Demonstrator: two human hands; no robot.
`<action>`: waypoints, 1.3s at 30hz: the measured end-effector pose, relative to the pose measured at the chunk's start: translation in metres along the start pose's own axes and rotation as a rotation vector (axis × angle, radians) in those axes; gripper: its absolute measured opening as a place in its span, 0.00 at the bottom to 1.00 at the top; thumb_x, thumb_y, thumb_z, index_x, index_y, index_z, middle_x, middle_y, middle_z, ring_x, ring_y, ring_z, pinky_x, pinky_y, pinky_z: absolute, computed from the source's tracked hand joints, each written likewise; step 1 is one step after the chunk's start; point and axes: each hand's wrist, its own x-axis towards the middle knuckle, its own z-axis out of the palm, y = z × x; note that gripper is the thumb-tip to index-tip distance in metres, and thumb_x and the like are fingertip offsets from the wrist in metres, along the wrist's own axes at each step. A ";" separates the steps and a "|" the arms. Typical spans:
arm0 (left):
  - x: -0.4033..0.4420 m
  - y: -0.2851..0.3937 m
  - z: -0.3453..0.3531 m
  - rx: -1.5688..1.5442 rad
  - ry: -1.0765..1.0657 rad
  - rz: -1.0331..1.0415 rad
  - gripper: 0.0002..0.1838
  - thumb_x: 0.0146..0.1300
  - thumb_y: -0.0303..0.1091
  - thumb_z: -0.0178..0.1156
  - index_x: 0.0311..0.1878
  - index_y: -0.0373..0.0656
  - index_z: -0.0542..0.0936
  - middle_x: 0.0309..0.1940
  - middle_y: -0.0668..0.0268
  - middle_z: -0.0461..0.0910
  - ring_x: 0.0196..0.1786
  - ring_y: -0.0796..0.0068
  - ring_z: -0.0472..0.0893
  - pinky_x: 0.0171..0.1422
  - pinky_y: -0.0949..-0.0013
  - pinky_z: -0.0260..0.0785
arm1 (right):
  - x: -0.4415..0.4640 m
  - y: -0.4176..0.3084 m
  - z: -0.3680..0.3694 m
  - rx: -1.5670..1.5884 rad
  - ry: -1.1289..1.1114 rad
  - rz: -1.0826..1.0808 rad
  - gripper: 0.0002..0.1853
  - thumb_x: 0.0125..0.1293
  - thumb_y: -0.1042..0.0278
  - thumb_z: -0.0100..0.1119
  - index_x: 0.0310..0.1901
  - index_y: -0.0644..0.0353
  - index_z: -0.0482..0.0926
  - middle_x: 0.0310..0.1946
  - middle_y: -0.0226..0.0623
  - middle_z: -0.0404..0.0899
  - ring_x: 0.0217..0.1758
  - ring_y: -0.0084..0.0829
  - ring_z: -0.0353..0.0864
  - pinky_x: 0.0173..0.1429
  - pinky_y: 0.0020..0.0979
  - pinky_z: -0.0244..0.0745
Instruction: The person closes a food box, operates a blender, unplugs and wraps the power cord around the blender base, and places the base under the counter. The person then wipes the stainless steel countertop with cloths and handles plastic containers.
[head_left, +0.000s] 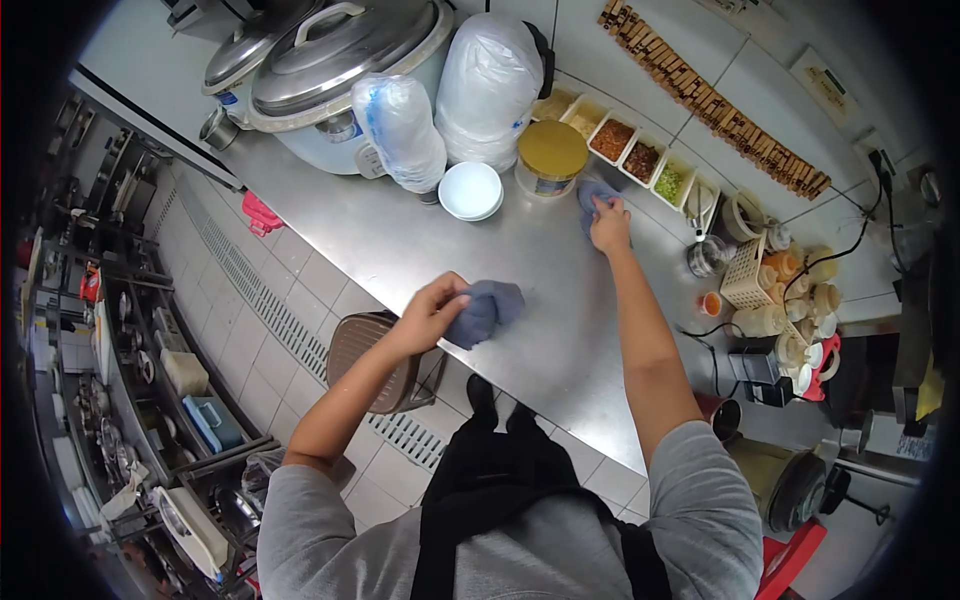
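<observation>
My left hand [432, 314] is closed on a bunched blue-grey cloth [488, 312] at the front edge of the steel counter [560, 290]. Farther back, my right hand [610, 224] pinches a second blue-grey cloth [590, 204], partly hidden by the fingers. That cloth lies just right of a tub with a gold lid [553, 150] and in front of a row of seasoning containers [640, 158]. A stack of white bowls [470, 191] stands left of the tub.
Large lidded cookers [345, 60] and plastic-wrapped stacks [488, 85] line the counter's back left. At the right are a basket of bottles [745, 272], a small orange cup [709, 303] and cables. A brown stool [368, 365] stands below the front edge; shelves fill the far left.
</observation>
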 end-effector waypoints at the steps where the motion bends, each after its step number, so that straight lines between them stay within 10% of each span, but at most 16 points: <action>1: -0.004 0.012 -0.007 0.004 0.013 -0.008 0.02 0.66 0.27 0.52 0.39 0.39 0.72 0.30 0.73 0.72 0.35 0.87 0.70 0.42 0.79 0.65 | -0.017 -0.008 0.002 -0.012 -0.024 -0.084 0.18 0.57 0.72 0.54 0.51 0.50 0.78 0.49 0.47 0.69 0.50 0.48 0.69 0.56 0.41 0.68; 10: 0.125 0.044 0.059 0.665 0.021 0.513 0.12 0.60 0.29 0.58 0.47 0.38 0.73 0.39 0.55 0.78 0.42 0.58 0.79 0.47 0.65 0.70 | -0.286 -0.096 -0.031 0.565 -0.647 -0.474 0.23 0.51 0.83 0.51 0.46 0.46 0.81 0.51 0.37 0.70 0.56 0.43 0.65 0.62 0.41 0.61; 13: 0.152 0.037 0.124 0.964 0.103 0.706 0.16 0.56 0.29 0.60 0.49 0.43 0.74 0.47 0.54 0.75 0.50 0.52 0.75 0.52 0.57 0.68 | -0.308 -0.077 -0.093 0.666 -0.421 -0.174 0.25 0.49 0.87 0.48 0.47 0.49 0.80 0.51 0.40 0.69 0.56 0.43 0.64 0.62 0.37 0.61; 20: 0.171 -0.072 0.308 0.526 -0.636 0.559 0.30 0.51 0.34 0.66 0.59 0.52 0.70 0.55 0.43 0.68 0.62 0.42 0.65 0.63 0.56 0.62 | -0.338 0.016 -0.139 0.408 0.359 0.432 0.22 0.57 0.78 0.53 0.56 0.56 0.75 0.48 0.47 0.65 0.53 0.41 0.65 0.59 0.34 0.61; 26: 0.184 -0.066 0.390 0.897 -0.689 0.248 0.13 0.53 0.35 0.63 0.42 0.43 0.80 0.38 0.46 0.79 0.47 0.48 0.78 0.54 0.55 0.69 | -0.300 0.090 -0.093 0.191 0.717 0.808 0.26 0.61 0.68 0.57 0.61 0.64 0.68 0.49 0.51 0.64 0.51 0.44 0.66 0.59 0.37 0.62; 28: 0.173 -0.050 0.408 0.758 -0.553 0.368 0.09 0.56 0.35 0.58 0.32 0.39 0.81 0.35 0.50 0.81 0.42 0.50 0.81 0.47 0.54 0.73 | -0.273 0.101 -0.091 0.047 0.508 1.055 0.30 0.60 0.60 0.56 0.62 0.65 0.67 0.55 0.52 0.65 0.55 0.48 0.66 0.63 0.36 0.58; 34: 0.101 0.055 0.390 0.684 -0.395 0.394 0.08 0.54 0.36 0.60 0.29 0.40 0.78 0.31 0.50 0.80 0.38 0.48 0.80 0.47 0.50 0.70 | -0.178 0.147 -0.075 -0.647 0.051 0.879 0.24 0.62 0.59 0.48 0.59 0.59 0.67 0.56 0.47 0.69 0.57 0.49 0.69 0.61 0.43 0.63; 39: 0.113 0.010 0.402 0.588 -0.497 0.425 0.06 0.51 0.27 0.55 0.30 0.35 0.77 0.32 0.47 0.80 0.39 0.46 0.80 0.44 0.51 0.72 | -0.164 0.148 -0.113 -0.550 0.115 0.734 0.24 0.59 0.63 0.49 0.58 0.56 0.69 0.55 0.49 0.69 0.55 0.48 0.69 0.61 0.44 0.63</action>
